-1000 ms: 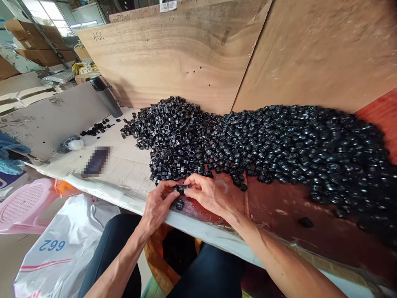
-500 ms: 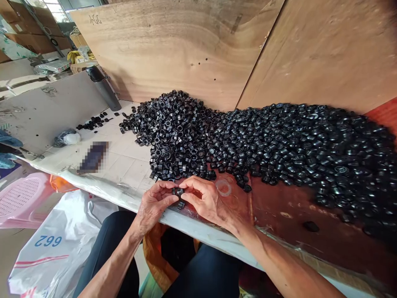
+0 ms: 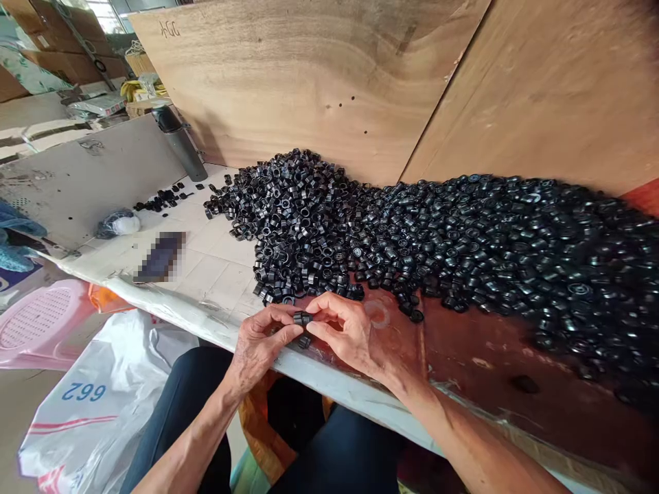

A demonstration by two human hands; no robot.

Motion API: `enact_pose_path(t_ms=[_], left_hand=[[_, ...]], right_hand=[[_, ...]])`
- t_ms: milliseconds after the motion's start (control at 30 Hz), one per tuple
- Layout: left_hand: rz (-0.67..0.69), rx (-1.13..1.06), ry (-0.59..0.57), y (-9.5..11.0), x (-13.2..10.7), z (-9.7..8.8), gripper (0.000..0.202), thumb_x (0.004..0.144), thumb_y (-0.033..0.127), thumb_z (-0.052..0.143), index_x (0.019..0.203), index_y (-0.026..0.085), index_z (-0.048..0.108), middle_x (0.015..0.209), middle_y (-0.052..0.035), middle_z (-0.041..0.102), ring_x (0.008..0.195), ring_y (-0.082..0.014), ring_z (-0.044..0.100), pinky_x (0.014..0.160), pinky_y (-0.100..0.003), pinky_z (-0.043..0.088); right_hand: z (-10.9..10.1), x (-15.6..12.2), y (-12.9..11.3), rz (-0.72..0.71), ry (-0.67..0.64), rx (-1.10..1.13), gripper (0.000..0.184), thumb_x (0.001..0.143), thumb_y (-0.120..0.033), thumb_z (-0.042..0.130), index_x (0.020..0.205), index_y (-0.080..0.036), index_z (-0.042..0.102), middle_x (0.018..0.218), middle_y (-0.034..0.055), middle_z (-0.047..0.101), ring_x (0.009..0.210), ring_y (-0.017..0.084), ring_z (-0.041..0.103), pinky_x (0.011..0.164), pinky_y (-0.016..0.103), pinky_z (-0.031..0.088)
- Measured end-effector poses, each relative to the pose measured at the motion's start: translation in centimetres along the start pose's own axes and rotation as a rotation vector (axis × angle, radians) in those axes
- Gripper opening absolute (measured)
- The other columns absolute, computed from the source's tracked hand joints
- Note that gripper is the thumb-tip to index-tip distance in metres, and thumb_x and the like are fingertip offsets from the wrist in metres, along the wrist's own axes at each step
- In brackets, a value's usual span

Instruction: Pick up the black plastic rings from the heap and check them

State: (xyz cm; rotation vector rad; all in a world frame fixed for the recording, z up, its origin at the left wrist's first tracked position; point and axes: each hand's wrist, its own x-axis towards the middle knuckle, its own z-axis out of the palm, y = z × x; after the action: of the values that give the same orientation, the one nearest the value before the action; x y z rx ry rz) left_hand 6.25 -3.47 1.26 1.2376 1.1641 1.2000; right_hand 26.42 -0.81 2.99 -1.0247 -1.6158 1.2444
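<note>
Both hands have moved a bit to the right. The left hand [image 3: 260, 343] and right hand [image 3: 344, 336] are nearly closed, pinching a small black plastic ring [image 3: 303, 318] from both sides to keep it steady, just below a big heap of black plastic rings [image 3: 412, 240].

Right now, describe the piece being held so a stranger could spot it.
Below the heap of small black rings, the left hand and right hand meet at the table edge. The piece is the ring pinched between them, not the loose one beneath.
</note>
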Motion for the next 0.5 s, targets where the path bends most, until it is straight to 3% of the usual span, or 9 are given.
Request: enact_pose_path(t_ms=[133, 267, 400, 500], left_hand=[[-0.055, -0.107, 0.001, -0.9, -0.1, 0.0, 0.027, 0.082, 0.030, 0.089, 0.104, 0.022, 0.075, 0.100, -0.0017, 0.079, 0.084, -0.0146, 0.072, 0.080, -0.026, 0.060], [0.010, -0.011, -0.023, -1.4, -0.1, -0.3, 0.026, 0.084, 0.030, 0.087, 0.107, 0.023, 0.078, 0.106, -0.0027, 0.078, 0.093, -0.0166, 0.073, 0.087, -0.028, 0.061], [0.127, 0.080, -0.021, -1.5, -0.1, -0.4, 0.020, 0.088, 0.029, 0.084, 0.106, 0.023, 0.079, 0.115, -0.0054, 0.078, 0.109, -0.0217, 0.073, 0.099, -0.035, 0.060], [0.195, 0.133, -0.042, -1.4, -0.1, -0.4, 0.019, 0.090, 0.026, 0.082, 0.108, 0.023, 0.079, 0.118, -0.0065, 0.078, 0.114, -0.0226, 0.073, 0.103, -0.037, 0.059]], right_hand=[[-0.1, 0.1, 0.3, -0.147, 0.000, -0.110, 0.010, 0.089, -0.017, 0.066, 0.095, -0.021, 0.072, 0.092, 0.0024, 0.073, 0.077, 0.016, 0.069, 0.068, 0.027, 0.054], [-0.2, 0.0, 0.3, -0.225, -0.005, -0.191, 0.014, 0.094, -0.014, 0.062, 0.100, -0.022, 0.073, 0.099, 0.0045, 0.074, 0.087, 0.017, 0.070, 0.076, 0.027, 0.055], [0.0, -0.2, 0.2, -0.204, -0.028, -0.267, 0.014, 0.099, -0.017, 0.058, 0.107, -0.022, 0.068, 0.102, 0.0052, 0.076, 0.090, 0.017, 0.073, 0.080, 0.027, 0.055], [0.2, -0.4, 0.2, -0.127, -0.041, -0.299, 0.015, 0.103, -0.022, 0.056, 0.115, -0.022, 0.063, 0.095, 0.0030, 0.076, 0.081, 0.016, 0.073, 0.074, 0.025, 0.053]])
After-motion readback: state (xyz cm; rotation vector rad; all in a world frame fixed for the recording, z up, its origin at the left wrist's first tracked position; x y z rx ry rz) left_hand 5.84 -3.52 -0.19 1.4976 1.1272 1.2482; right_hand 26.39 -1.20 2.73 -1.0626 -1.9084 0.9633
